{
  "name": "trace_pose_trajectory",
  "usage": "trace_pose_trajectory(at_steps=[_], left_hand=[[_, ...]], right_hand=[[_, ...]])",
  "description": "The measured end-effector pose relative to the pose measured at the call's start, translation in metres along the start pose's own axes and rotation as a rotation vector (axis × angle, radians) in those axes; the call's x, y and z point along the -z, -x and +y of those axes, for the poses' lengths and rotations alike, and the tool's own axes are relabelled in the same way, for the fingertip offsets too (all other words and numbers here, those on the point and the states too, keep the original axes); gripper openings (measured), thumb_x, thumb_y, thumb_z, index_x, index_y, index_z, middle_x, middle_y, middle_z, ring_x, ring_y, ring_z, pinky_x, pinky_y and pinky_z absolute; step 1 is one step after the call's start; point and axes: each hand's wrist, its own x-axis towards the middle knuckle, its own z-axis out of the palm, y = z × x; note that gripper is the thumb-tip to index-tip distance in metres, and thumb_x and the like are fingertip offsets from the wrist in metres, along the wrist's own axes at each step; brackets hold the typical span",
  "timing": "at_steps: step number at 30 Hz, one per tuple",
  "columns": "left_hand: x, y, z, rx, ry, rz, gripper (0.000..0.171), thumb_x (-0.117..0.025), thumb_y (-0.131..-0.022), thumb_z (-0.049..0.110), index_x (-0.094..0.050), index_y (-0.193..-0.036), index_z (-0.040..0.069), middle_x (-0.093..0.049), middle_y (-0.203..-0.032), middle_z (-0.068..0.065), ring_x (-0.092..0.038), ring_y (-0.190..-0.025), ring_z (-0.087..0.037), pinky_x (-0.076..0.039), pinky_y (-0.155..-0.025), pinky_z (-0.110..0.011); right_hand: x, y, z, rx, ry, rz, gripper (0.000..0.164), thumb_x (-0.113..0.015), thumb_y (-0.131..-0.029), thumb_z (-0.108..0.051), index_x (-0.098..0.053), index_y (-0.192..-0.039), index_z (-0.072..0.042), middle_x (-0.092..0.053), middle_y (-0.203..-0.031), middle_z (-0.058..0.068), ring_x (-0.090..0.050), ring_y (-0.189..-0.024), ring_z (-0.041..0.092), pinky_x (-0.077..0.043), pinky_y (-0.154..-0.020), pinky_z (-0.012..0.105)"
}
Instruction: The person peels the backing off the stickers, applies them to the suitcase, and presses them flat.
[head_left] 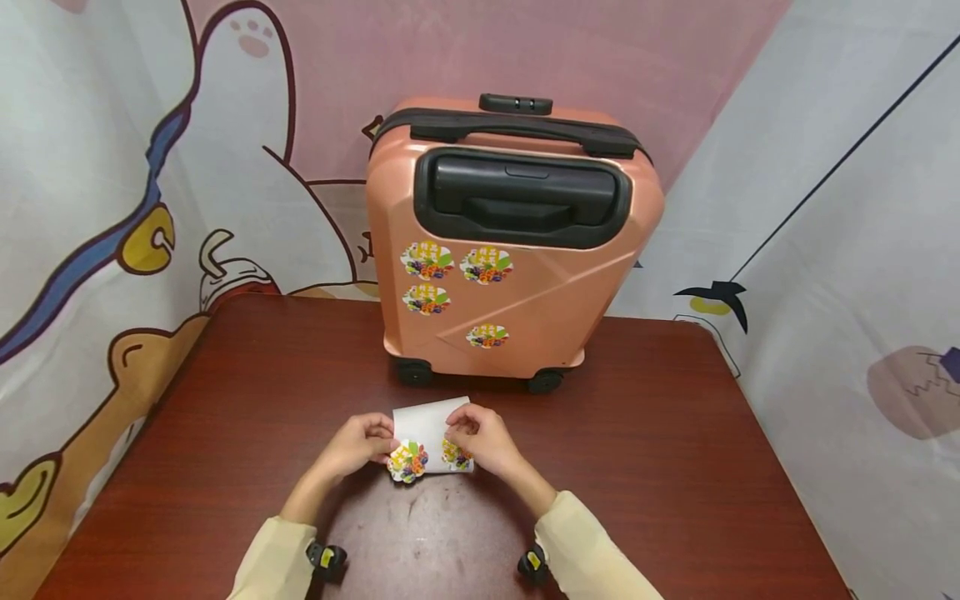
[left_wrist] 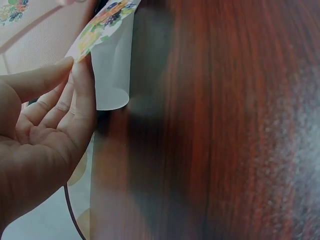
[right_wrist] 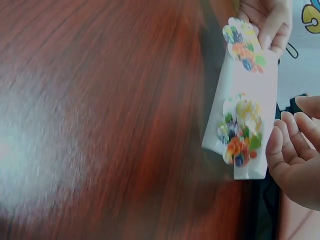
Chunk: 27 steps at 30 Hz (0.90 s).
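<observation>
Sleeves (head_left: 273,558): cream, over the near part of the bench (head_left: 675,450).
Left grip (head_left: 356,446): thumb and finger clamped on the edge of the left sticker (head_left: 408,461); whether the sheet is caught too, I cannot tell.
Left sticker: at the left grip's tips, overhanging the sheet's lower left corner.
Right grip (head_left: 483,437): thumb and fingertips slightly apart, loosely bent beside the sheet's right side.
Right sticker (head_left: 456,452): on the sheet, partly hidden by the right grip.
Sheet (head_left: 423,425): white, between both grips, roughly midway between the bench's left and right edges.
Suitcase (head_left: 555,317): upright by the bench's far edge, bearing four stickers (head_left: 487,265).
</observation>
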Motion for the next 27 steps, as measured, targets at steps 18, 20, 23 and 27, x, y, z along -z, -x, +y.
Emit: trace_pose_trajectory(at_steps=[18, 20, 23, 27], left_hand=[[-0.003, -0.001, 0.001, -0.018, 0.029, -0.033, 0.018, -0.060, -0.081, -0.007, -0.049, -0.092, -0.017, -0.060, -0.078, -0.012, -0.057, -0.064, -0.014, -0.052, -0.058, -0.029], [-0.003, -0.001, 0.002, -0.017, 0.028, -0.033, 0.018, -0.060, -0.081, -0.007, -0.049, -0.092, -0.016, -0.060, -0.078, -0.012, -0.057, -0.064, -0.014, -0.052, -0.057, -0.028], [-0.003, 0.000, 0.002, -0.015, 0.025, -0.029, 0.018, -0.060, -0.081, -0.007, -0.049, -0.092, -0.016, -0.060, -0.078, -0.011, -0.056, -0.064, -0.014, -0.052, -0.057, -0.027], [-0.003, 0.000, 0.002, -0.014, 0.028, -0.027, 0.018, -0.060, -0.081, -0.007, -0.048, -0.092, -0.016, -0.059, -0.078, -0.011, -0.056, -0.065, -0.014, -0.052, -0.058, -0.027]], right_hand=[[-0.030, -0.002, 0.010, 0.056, 0.135, -0.015, 0.009, -0.067, -0.075, 0.002, -0.064, -0.083, 0.000, -0.060, -0.072, 0.002, -0.050, -0.062, 0.005, -0.042, -0.056, 0.018], [-0.031, -0.002, 0.010, 0.060, 0.143, -0.013, 0.009, -0.068, -0.074, 0.002, -0.064, -0.082, 0.000, -0.060, -0.071, 0.003, -0.050, -0.061, 0.005, -0.042, -0.056, 0.018], [-0.032, -0.002, 0.010, 0.069, 0.158, -0.007, 0.009, -0.068, -0.073, 0.002, -0.064, -0.081, 0.000, -0.059, -0.072, 0.002, -0.049, -0.061, 0.005, -0.042, -0.056, 0.018], [-0.034, -0.002, 0.010, 0.074, 0.170, -0.001, 0.008, -0.069, -0.073, 0.001, -0.065, -0.080, -0.001, -0.056, -0.072, 0.000, -0.047, -0.061, 0.004, -0.041, -0.056, 0.018]])
